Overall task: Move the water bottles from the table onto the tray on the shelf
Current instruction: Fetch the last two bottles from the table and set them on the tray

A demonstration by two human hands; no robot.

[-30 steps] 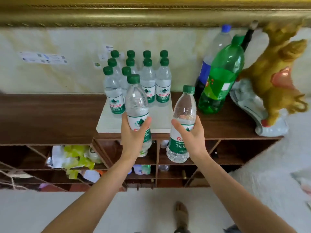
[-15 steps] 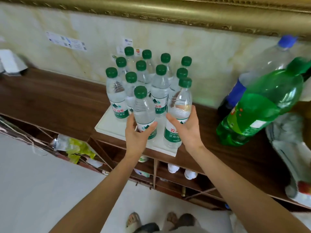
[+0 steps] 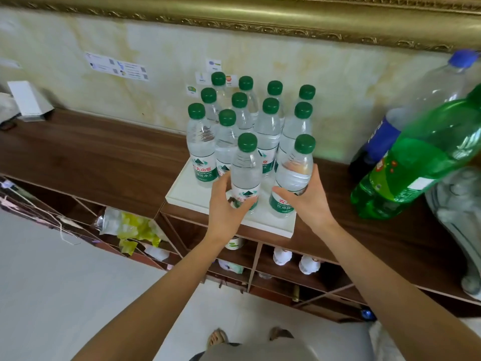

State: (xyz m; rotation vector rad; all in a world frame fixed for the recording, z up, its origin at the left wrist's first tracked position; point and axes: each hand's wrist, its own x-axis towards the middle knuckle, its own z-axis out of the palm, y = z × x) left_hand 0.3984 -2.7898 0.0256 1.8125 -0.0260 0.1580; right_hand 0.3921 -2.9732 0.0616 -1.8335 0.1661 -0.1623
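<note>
Head view, looking down on a dark wooden shelf (image 3: 86, 155) that runs along a pale marbled wall (image 3: 156, 48) below a gilt frame (image 3: 260, 19). Places are given relative to the white tray (image 3: 187, 186), which lies on the shelf top at its front edge. Right of the tray, leaning, stand a large green soda bottle (image 3: 416, 157) and behind it a large clear bottle with a blue cap (image 3: 426, 92). On the tray, ten green-capped water bottles (image 3: 268, 126) stand upright in close rows at the rear. In front of these, on the tray's near part, stand two further bottles. The left bottle (image 3: 246, 165) is gripped low on its body by the left hand (image 3: 225, 207), fingers and thumb curled round the label. The right bottle (image 3: 295, 173) is gripped by the right hand (image 3: 311, 201), thumb across the front and fingers wrapped behind. Both bottles appear upright with bases at tray level; whether they rest fully on it cannot be told. Below the tray, open compartments (image 3: 286, 264) hold small white containers; left of these lies a crumpled yellow-green wrapper (image 3: 130, 227). Small stickers (image 3: 117, 66) mark the wall behind the tray.
</note>
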